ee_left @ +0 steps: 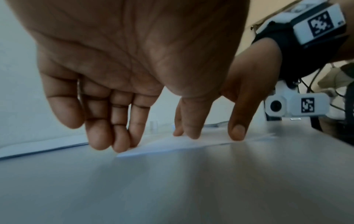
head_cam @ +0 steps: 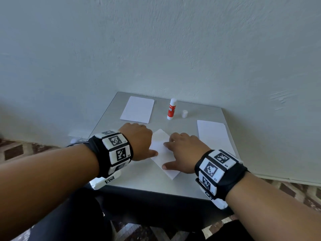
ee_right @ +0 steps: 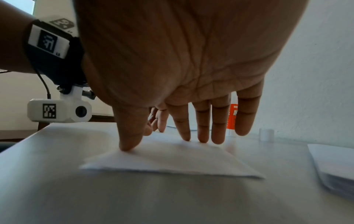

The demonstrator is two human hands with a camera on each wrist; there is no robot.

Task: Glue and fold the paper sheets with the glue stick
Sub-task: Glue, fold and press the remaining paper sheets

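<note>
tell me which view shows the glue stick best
The head view: the glue stick stands whole and upright, uncapped, beside its cap. The right wrist view shows only an orange sliver between fingers; the left wrist view shows nothing recognisable.

A grey table [head_cam: 205, 108] stands against a pale, perhaps plastered wall [head_cam: 156, 40].

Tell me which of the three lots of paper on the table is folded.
The folded paper in the middle, pressed by both hands: left hand, right hand. The far-left sheet and the right-hand stack lie flat, untouched.

table [head_cam: 205, 108] | folded sheet [head_cam: 161, 136] | two paper stacks [head_cam: 138, 109], [head_cam: 214, 134] | upright glue stick [head_cam: 172, 109] | cap [head_cam: 184, 113]
</note>
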